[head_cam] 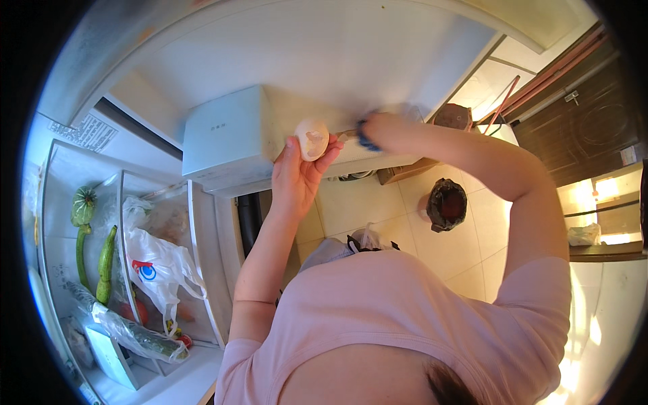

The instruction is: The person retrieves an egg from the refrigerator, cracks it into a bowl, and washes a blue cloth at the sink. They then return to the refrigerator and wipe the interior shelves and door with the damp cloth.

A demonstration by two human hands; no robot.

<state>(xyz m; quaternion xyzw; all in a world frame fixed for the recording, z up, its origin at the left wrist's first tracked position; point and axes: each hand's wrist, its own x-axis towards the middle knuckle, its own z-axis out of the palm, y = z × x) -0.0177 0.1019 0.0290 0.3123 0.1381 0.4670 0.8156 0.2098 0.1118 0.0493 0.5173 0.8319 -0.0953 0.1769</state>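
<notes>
An egg (pixel 311 139) with a broken, partly open shell is held up in the fingers of my left hand (pixel 299 174), its cracked opening facing me. A light blue box (pixel 223 132) stands just left of it on a white surface (pixel 314 96). My right arm reaches over to the right part of that surface, with a dark blue band around the wrist. Most of my right hand (pixel 380 121) is hidden behind the wrist, so its fingers and anything in them cannot be made out. A small pale piece lies by my left fingertips.
At the left, an open fridge (pixel 217 283) holds long green gourds (pixel 106 266), a white plastic bag (pixel 157 268) and a wrapped package (pixel 139 334). A bin with a black liner (pixel 446 205) stands on the tiled floor, near a cardboard box (pixel 405 171). A dark door (pixel 582 114) is at the right.
</notes>
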